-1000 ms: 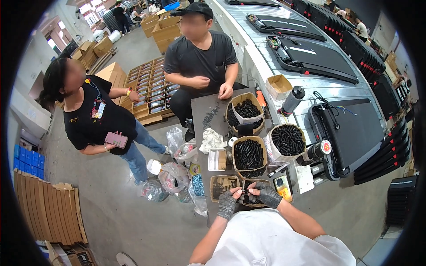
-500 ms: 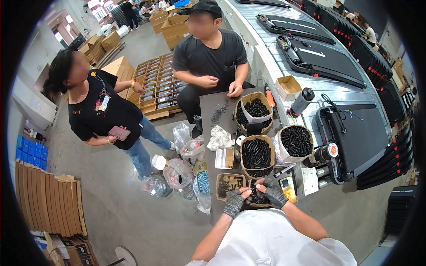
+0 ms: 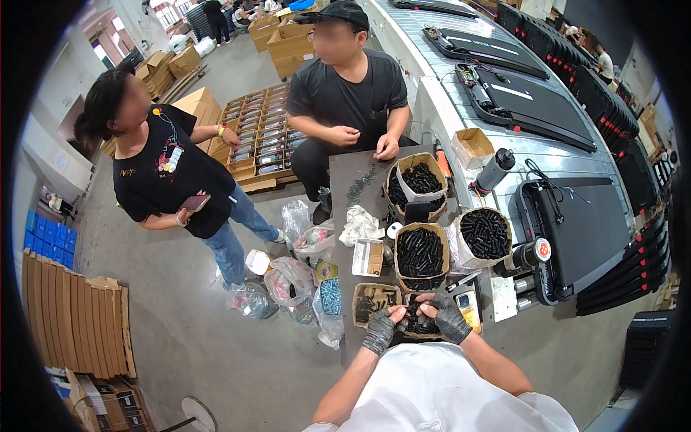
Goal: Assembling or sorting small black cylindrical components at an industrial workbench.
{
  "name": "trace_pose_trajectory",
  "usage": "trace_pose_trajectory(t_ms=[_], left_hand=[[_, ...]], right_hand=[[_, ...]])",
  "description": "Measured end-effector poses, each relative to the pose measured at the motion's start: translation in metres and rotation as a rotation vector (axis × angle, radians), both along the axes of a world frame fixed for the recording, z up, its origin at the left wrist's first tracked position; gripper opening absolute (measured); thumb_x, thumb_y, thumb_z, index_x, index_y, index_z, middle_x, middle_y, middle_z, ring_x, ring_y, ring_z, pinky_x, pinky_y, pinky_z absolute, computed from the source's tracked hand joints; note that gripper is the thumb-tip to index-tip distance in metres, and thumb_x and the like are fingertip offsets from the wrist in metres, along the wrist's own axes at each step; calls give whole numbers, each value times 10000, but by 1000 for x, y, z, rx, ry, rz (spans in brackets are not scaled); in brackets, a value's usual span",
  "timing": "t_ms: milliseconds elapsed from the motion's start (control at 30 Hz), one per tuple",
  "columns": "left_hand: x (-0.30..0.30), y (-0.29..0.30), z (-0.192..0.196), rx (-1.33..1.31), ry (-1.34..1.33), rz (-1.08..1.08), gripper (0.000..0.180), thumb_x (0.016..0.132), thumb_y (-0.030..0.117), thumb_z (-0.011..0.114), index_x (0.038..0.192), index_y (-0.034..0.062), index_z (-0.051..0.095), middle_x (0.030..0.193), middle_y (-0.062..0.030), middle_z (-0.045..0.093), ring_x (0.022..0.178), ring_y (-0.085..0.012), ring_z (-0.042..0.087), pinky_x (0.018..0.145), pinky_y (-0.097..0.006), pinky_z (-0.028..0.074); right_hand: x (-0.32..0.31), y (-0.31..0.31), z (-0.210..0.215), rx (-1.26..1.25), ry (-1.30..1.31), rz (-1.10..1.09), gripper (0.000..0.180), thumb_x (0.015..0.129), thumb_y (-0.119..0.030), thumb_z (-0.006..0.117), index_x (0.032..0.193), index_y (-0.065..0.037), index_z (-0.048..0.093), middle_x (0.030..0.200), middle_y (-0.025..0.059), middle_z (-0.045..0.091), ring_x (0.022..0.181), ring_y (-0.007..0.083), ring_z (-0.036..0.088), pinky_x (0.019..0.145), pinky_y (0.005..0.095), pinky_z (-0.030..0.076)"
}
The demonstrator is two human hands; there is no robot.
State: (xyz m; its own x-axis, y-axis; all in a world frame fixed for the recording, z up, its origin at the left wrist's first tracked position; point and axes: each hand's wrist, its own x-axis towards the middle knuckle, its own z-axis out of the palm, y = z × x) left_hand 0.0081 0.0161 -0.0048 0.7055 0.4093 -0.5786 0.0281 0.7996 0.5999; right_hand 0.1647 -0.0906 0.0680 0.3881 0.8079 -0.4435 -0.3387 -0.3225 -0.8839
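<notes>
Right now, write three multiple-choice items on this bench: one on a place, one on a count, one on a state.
1. Where are both gloved hands?
A. Over the nearest small box of black parts
B. On the grey bottle
C. On the floor bags

2. How many other people are by the table's far end?
A. None
B. Two
C. Five

3. The large brown container in the table's middle is:
A. Empty
B. Overturned
C. Filled with black parts

Answers:
1 A: left hand and right hand meet over the small box.
2 B: one sits, one stands.
3 C: the brown container holds dark pieces.

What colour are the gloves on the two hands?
Dark grey, on the left hand and the right hand; the head view shows them.
</notes>
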Motion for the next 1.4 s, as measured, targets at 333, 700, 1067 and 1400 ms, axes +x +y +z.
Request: trace_pose_trajectory(t_ms=[333,700,1067,1400], left_hand=[[4,-3,13,367,49,-97,308,895,253,665,1085,11,666,883,-15,682,770,-89,605,701,-238,488],[3,2,24,350,106,-148,312,883,251,684,1087,15,686,903,-34,711,817,-94,626,763,-244,493],[10,-1,21,272,66,-107,315,893,294,670,1074,36,692,854,7,671,741,-82,582,689,-238,472],[9,-3,2,83,-35,-74,320,913,259,645,1156,51,662,893,4,669,762,-85,590,675,-231,481]], right_hand=[[-3,-3,-20,20,184,-128,182,874,-166,668,961,-8,650,785,17,618,683,117,570,639,251,468],[-13,7,-4,-67,-185,-52,256,897,-227,636,1018,-7,684,752,5,621,685,93,557,630,231,450],[-19,10,1,-59,-321,-33,227,884,-160,630,1045,-3,666,967,67,682,921,149,619,844,283,476],[-21,8,-3,-34,-300,-99,161,856,-113,651,980,-11,640,880,42,651,818,125,596,737,269,486]])
